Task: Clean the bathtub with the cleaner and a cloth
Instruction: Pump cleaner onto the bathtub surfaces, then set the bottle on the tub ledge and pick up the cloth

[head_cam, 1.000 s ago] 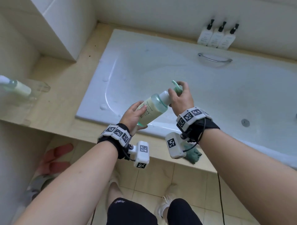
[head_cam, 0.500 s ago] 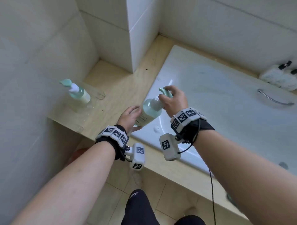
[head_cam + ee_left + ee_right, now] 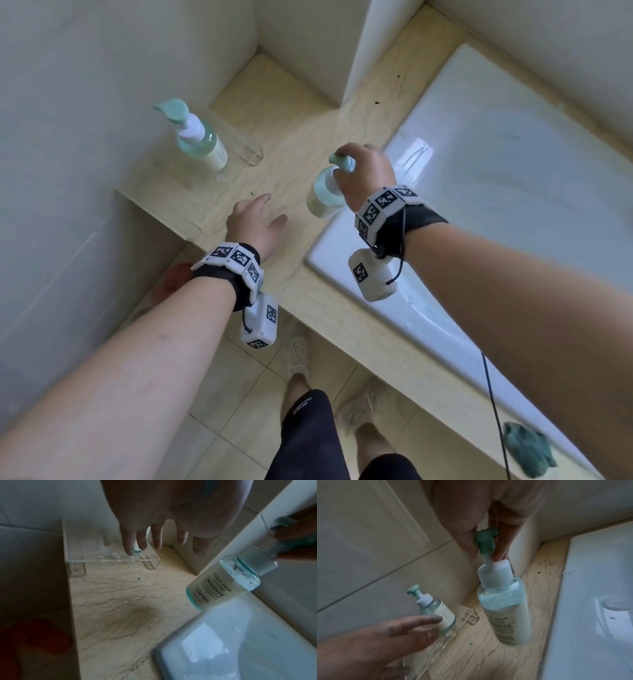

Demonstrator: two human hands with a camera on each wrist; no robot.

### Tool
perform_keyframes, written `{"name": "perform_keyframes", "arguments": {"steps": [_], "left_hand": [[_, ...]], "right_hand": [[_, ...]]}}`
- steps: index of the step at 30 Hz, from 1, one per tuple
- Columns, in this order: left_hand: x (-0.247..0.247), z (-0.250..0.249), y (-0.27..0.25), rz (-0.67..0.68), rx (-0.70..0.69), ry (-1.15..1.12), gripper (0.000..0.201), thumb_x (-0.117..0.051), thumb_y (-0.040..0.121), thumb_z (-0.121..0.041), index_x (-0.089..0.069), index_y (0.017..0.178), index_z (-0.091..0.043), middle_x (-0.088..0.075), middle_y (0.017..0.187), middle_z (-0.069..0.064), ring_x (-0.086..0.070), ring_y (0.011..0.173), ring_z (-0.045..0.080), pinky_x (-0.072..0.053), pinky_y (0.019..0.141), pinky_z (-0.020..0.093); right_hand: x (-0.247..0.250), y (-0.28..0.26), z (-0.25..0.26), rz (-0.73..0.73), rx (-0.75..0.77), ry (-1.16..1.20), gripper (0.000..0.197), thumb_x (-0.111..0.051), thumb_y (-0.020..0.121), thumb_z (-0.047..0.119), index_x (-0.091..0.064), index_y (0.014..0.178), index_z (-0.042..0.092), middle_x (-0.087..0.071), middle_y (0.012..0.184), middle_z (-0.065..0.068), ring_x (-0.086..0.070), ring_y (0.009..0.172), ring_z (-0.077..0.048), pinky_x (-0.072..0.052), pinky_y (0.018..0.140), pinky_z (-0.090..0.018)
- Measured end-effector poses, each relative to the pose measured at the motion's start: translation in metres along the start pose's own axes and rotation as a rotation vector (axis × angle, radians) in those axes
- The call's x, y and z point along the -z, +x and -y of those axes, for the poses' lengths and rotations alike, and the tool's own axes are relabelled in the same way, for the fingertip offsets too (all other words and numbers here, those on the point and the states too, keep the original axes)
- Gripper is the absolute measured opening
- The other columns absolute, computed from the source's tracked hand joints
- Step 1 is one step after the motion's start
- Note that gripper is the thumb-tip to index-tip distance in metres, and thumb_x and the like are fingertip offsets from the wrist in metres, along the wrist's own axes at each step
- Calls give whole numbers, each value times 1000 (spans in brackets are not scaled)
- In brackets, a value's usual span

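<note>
My right hand pinches the green pump head of the cleaner bottle, a clear bottle with pale liquid and a white label. The bottle hangs from that pump, just above the marble ledge at the corner of the white bathtub. Left of the bottle, my left hand hovers over the ledge with straight, spread fingers and holds nothing. The green cloth lies crumpled on the tub's front ledge at the lower right.
A second pump bottle stands on a clear acrylic rack against the left wall. A white tiled column rises behind the ledge. A tiny green speck lies on the marble. My legs and sandals are on the tiled floor below.
My left hand has let go of the cleaner bottle and spread open. The right hand has carried the bottle by its pump from over the tub to above the ledge. The head view swung left.
</note>
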State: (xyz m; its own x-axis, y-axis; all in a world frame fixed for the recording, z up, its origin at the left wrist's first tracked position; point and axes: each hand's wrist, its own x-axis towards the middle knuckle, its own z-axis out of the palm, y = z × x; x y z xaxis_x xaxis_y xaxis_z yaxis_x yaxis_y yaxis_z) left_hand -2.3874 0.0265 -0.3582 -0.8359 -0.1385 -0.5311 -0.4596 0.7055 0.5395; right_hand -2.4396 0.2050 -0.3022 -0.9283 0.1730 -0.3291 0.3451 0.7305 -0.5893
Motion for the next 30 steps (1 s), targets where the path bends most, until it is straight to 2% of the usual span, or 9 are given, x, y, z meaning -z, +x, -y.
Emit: {"name": "perform_keyframes", "arguments": {"steps": [5,11,21,26,28,30], "left_hand": [[-1,17,15,51,-92,290,58,-52,92,-46,-36,145,-30,-26,151,4,-21,139,26,-34,106,43],[2,30,27,64,-177,438,60,-52,93,-47,-34,146,-26,-25,151,8,-20,139,31,-30,108,44],[0,48,37,93,-199,356,67,-52,92,-48,-22,151,-31,-21,153,6,-16,140,28,-30,109,44],[-5,55,42,103,-175,309,65,-53,92,-46,-26,150,-31,-22,153,4,-18,140,27,-34,104,43],[-10,57,42,118,-169,326,63,-53,93,-45,-27,149,-30,-22,153,4,-18,140,27,-35,103,44],[-17,55,40,135,-166,339,61,-53,93,-45,-30,148,-29,-23,152,4,-20,139,27,-36,103,44]], "right_hand": [[-24,21,3,62,48,-83,30,-54,92,16,-61,121,19,-53,121,-4,-54,104,-22,-40,79,-22],[-44,40,5,72,73,-142,29,-54,93,17,-60,121,17,-51,123,-5,-55,105,-23,-46,87,-27],[-69,62,-1,62,104,-283,30,-54,92,12,-62,120,16,-53,123,-6,-55,106,-25,-46,87,-28],[-75,71,-10,-6,103,-251,30,-52,93,17,-61,122,16,-54,124,-5,-55,107,-23,-45,86,-24],[-74,71,-13,20,128,-273,32,-52,94,20,-60,124,17,-54,124,-4,-55,109,-22,-42,85,-23],[-70,69,-15,57,126,-251,38,-53,93,24,-55,130,19,-52,128,-4,-53,113,-22,-43,90,-26]]}}
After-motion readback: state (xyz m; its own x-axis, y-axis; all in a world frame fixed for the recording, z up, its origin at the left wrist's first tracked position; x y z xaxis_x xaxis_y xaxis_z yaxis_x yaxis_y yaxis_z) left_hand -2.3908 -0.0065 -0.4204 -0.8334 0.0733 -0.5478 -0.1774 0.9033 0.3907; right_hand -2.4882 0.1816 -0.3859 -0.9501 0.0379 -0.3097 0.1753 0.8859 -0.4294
